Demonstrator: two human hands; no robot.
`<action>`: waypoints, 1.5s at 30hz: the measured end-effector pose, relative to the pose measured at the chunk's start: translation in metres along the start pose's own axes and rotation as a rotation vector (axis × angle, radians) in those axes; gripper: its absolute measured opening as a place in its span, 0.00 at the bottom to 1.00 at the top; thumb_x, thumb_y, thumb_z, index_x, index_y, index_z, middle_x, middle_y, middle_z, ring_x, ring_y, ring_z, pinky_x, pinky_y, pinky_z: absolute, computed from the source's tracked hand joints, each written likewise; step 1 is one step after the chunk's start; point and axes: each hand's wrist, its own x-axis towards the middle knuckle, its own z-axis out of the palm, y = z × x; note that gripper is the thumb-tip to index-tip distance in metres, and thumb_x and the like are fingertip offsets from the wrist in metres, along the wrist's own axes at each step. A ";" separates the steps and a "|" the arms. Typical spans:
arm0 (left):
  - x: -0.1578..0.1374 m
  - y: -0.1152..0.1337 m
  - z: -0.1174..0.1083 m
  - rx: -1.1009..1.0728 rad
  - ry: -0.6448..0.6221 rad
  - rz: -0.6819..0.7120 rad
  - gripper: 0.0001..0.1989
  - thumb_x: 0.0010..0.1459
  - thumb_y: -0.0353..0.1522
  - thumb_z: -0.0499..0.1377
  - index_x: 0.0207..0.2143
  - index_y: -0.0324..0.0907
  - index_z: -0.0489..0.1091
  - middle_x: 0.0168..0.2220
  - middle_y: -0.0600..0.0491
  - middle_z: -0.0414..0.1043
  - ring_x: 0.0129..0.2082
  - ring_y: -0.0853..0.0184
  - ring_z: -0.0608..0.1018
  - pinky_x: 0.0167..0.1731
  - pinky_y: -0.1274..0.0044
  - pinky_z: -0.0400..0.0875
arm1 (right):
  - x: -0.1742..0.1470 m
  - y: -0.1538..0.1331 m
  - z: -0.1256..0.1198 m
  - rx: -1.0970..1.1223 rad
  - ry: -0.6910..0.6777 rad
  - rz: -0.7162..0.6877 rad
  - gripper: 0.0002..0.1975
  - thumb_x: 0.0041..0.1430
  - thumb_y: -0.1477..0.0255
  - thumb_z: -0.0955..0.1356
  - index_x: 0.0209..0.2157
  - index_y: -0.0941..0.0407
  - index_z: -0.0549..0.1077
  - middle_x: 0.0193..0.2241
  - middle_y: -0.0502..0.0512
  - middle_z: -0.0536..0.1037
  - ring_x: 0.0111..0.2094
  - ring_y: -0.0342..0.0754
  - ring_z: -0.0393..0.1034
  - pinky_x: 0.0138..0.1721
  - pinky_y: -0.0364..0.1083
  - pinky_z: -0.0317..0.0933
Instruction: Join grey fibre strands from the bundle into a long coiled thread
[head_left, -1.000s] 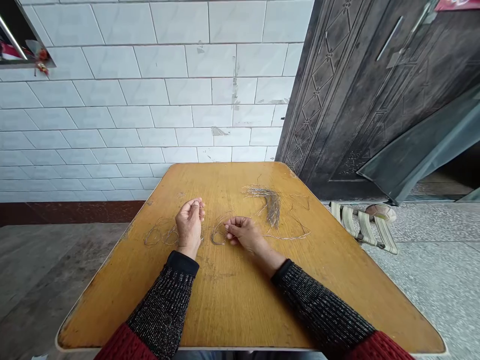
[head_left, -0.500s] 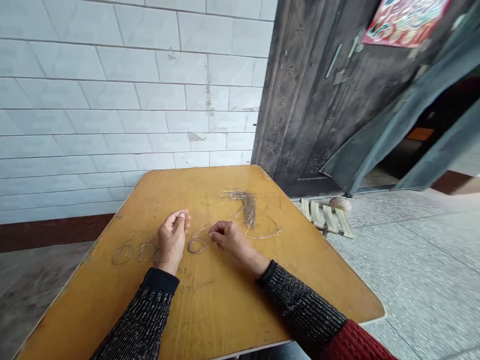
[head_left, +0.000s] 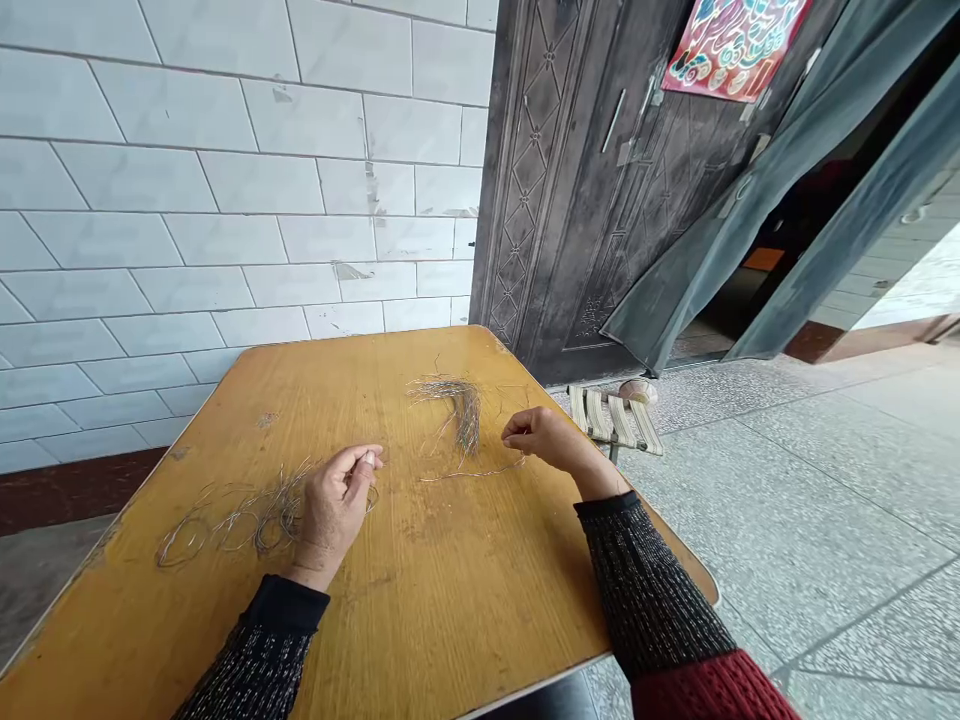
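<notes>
My left hand (head_left: 337, 505) is above the left half of the wooden table (head_left: 420, 600), its thumb and fingertips pinched together. Whatever is in that pinch is too fine to make out. Part of a small wire coil shows behind its fingers. Left of this hand lie several loose coils of thin wire (head_left: 270, 515). My right hand (head_left: 551, 440) is near the table's right edge with its fingertips closed, close to the end of a thin wire strand (head_left: 472, 473). Contact with the strand is unclear. Beyond lies a bent bundle of thin wires (head_left: 466, 415).
A white tiled wall (head_left: 225, 240) stands behind the table, beside a dark carved door (head_left: 555, 200). A grey-green curtain (head_left: 720, 250) hangs at the right. Near the table's right edge, a low strapped stool (head_left: 615, 418) stands on the speckled floor (head_left: 750, 480).
My right hand has moved right, from the middle of the table to beyond the wire bundle. My left hand now partly covers the coil that lay between both hands. The view has turned right.
</notes>
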 end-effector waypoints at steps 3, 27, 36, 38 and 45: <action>-0.002 0.003 0.001 0.036 -0.022 0.044 0.14 0.56 0.38 0.50 0.34 0.40 0.71 0.28 0.51 0.75 0.23 0.69 0.74 0.24 0.78 0.70 | -0.001 0.001 -0.005 -0.090 0.017 0.042 0.05 0.45 0.74 0.66 0.23 0.58 0.75 0.19 0.49 0.73 0.21 0.41 0.63 0.22 0.40 0.51; -0.002 0.004 0.003 0.036 -0.052 0.024 0.14 0.54 0.39 0.50 0.32 0.40 0.71 0.25 0.53 0.73 0.18 0.71 0.72 0.20 0.80 0.68 | -0.002 0.012 -0.003 -0.385 -0.043 0.027 0.10 0.45 0.82 0.65 0.24 0.55 0.76 0.32 0.53 0.76 0.33 0.45 0.68 0.32 0.41 0.55; -0.003 0.003 0.003 0.063 -0.058 0.048 0.14 0.54 0.38 0.50 0.32 0.40 0.71 0.25 0.52 0.74 0.19 0.71 0.72 0.20 0.79 0.68 | -0.005 0.008 -0.018 -0.254 0.075 -0.052 0.10 0.49 0.79 0.62 0.29 0.57 0.74 0.26 0.51 0.75 0.26 0.42 0.65 0.28 0.40 0.53; -0.003 0.002 0.004 0.058 -0.063 0.052 0.14 0.55 0.38 0.50 0.33 0.40 0.71 0.26 0.52 0.74 0.19 0.71 0.73 0.20 0.79 0.68 | -0.004 0.008 -0.018 -0.228 0.123 -0.058 0.10 0.49 0.78 0.62 0.30 0.57 0.74 0.26 0.51 0.75 0.27 0.43 0.65 0.29 0.40 0.54; -0.003 0.002 0.004 0.041 -0.065 0.043 0.13 0.55 0.38 0.51 0.33 0.40 0.71 0.25 0.52 0.73 0.19 0.70 0.73 0.20 0.79 0.69 | -0.008 0.000 -0.021 -0.060 0.322 -0.124 0.08 0.51 0.75 0.63 0.30 0.56 0.74 0.29 0.53 0.77 0.30 0.45 0.68 0.33 0.43 0.58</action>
